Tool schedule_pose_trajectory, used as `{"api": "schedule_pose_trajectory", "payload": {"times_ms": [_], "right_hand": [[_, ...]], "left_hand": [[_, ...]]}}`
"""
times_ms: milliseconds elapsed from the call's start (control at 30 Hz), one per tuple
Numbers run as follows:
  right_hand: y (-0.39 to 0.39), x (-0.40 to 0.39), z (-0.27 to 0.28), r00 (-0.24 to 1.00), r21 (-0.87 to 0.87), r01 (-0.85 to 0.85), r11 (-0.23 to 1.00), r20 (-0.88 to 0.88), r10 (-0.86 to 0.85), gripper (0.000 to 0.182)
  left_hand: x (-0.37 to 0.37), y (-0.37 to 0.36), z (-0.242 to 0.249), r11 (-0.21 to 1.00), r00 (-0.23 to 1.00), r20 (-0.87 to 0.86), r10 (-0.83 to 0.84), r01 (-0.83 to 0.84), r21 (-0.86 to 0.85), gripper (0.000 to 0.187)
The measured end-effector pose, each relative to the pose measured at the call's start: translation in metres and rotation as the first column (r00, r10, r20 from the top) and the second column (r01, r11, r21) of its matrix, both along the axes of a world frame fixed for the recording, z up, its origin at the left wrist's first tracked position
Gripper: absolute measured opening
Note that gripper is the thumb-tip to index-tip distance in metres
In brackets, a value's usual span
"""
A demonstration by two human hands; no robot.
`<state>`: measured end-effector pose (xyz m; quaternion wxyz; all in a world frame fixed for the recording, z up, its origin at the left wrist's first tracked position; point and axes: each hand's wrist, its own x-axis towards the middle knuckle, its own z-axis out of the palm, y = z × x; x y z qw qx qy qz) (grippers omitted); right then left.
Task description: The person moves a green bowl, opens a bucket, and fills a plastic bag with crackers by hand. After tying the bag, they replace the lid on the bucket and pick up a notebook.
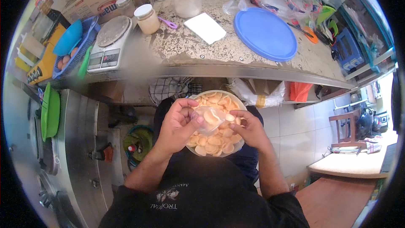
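Between my knees stands a round tub (241,140) filled with pale orange chips (213,145). Over it, my left hand (180,122) pinches a small clear plastic bag (207,120) with a few chips inside. My right hand (249,127) is at the bag's right side, its thumb and fingers closed around a single chip (230,117). The bag's mouth faces this hand. Beneath both hands, the heap of chips reaches close to the tub's rim.
Ahead is a worn counter (168,50) with a kitchen scale (107,50), lidded jars (147,19), a white pad (205,28) and a round blue lid (265,33). A green basin (139,143) sits on the floor to the left. A wooden chair (348,128) stands at right.
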<state>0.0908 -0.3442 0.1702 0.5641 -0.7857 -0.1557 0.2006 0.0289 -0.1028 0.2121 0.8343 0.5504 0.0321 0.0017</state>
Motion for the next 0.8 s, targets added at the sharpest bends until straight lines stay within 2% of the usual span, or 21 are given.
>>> {"api": "schedule_pose_trajectory", "payload": {"times_ms": [33,67,100,167,233,300,367,400,433,467,567,700,800], "right_hand": [[-0.002,0.001,0.0,0.969,0.16,0.065,0.985,-0.246,-0.024,0.037],[-0.004,0.0,0.0,0.96,0.288,0.1,0.952,-0.281,-0.016,0.036],[-0.004,0.0,0.004,0.96,0.287,0.098,0.953,-0.279,-0.014,0.036],[-0.004,-0.002,0.021,0.911,0.402,0.209,0.892,-0.411,-0.028,0.035],[-0.003,-0.003,0.038,0.902,0.429,0.188,0.883,-0.432,0.019,0.035],[-0.002,-0.006,0.056,0.889,0.456,0.178,0.872,-0.455,0.057,0.035],[0.007,-0.007,0.075,0.946,0.313,0.02,0.95,-0.314,0.084,0.038],[0.014,-0.008,0.083,0.946,0.314,0.019,0.949,-0.313,0.085,0.038],[0.023,-0.009,0.091,0.998,0.144,-0.07,0.987,0.002,0.07,0.04],[0.029,-0.008,0.095,0.942,-0.048,-0.097,0.994,0.318,0.108,0.042],[0.039,-0.003,0.091,0.898,-0.127,-0.082,0.989,0.421,0.128,0.044],[0.042,-0.002,0.085,0.891,-0.092,-0.092,0.991,0.437,0.123,0.044],[0.035,-0.001,0.085,0.923,-0.07,-0.088,0.994,0.37,0.108,0.04]], "left_hand": [[0.0,-0.001,0.001,1.0,1.0,0.002,0.006,-0.006,-0.01,0.036],[0.001,-0.003,0.0,1.0,1.0,0.003,0.006,-0.006,-0.011,0.036],[0.001,-0.004,-0.002,1.0,1.0,0.008,-0.002,0.003,-0.005,0.037],[0.002,-0.004,-0.003,1.0,1.0,0.014,-0.008,0.008,0.001,0.038],[0.002,-0.004,-0.002,0.997,0.997,-0.012,-0.078,0.078,0.026,0.042],[0.002,-0.009,0.002,0.997,0.997,-0.009,-0.08,0.08,-0.001,0.042],[0.002,-0.014,0.002,0.996,0.996,-0.009,-0.088,0.087,-0.028,0.043],[0.002,-0.014,-0.001,0.996,0.996,0.003,-0.089,0.089,-0.009,0.044],[0.001,-0.015,-0.004,0.996,0.996,0.016,-0.09,0.09,0.009,0.045],[0.001,-0.015,-0.005,0.996,0.996,0.02,-0.088,0.088,0.01,0.045],[-0.002,-0.014,-0.008,0.995,0.995,0.032,-0.099,0.099,0.009,0.046],[-0.005,-0.01,-0.01,0.995,0.995,0.021,-0.098,0.098,0.003,0.048],[-0.006,-0.009,-0.007,0.995,0.995,0.024,-0.095,0.094,0.038,0.048]]}}
